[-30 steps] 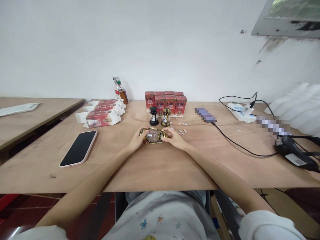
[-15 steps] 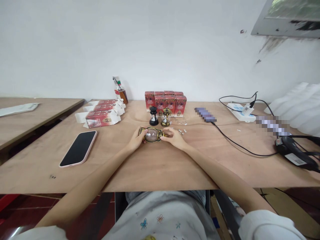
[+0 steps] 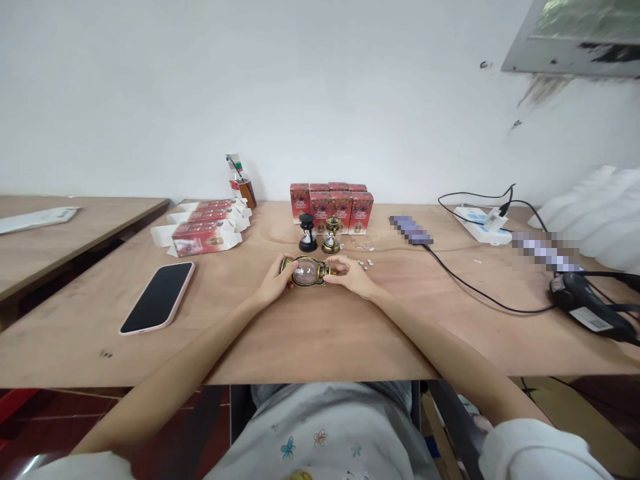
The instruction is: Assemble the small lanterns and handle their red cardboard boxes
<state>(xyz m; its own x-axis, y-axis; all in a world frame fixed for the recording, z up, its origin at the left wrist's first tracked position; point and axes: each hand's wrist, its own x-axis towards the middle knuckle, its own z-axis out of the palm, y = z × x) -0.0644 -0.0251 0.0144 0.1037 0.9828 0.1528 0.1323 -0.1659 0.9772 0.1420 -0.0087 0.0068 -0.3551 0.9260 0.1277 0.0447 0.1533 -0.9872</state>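
Note:
A small bronze-coloured lantern [image 3: 306, 272] with a clear round globe lies on its side between my hands, just above or on the table. My left hand [image 3: 278, 277] is closed around one end, thumb on top. At the other end, my right hand [image 3: 350, 275] pinches it; part of that end is hidden by the fingers. Just behind stand a black lantern [image 3: 308, 235] and another bronze lantern [image 3: 331, 236], both upright. Several small button cells [image 3: 365, 265] lie beside my right hand.
Red boxes [image 3: 361, 212] stand in rows behind the lanterns; opened boxes [image 3: 200, 237] lie at left. A phone [image 3: 158, 297] rests at front left. A bottle [image 3: 244, 190] stands by the wall. At right are a power strip [image 3: 481, 227], cables and a black device [image 3: 590, 307].
Both hands and the lantern have shifted very slightly to the right. My grip looks the same, and the other things have stayed in place.

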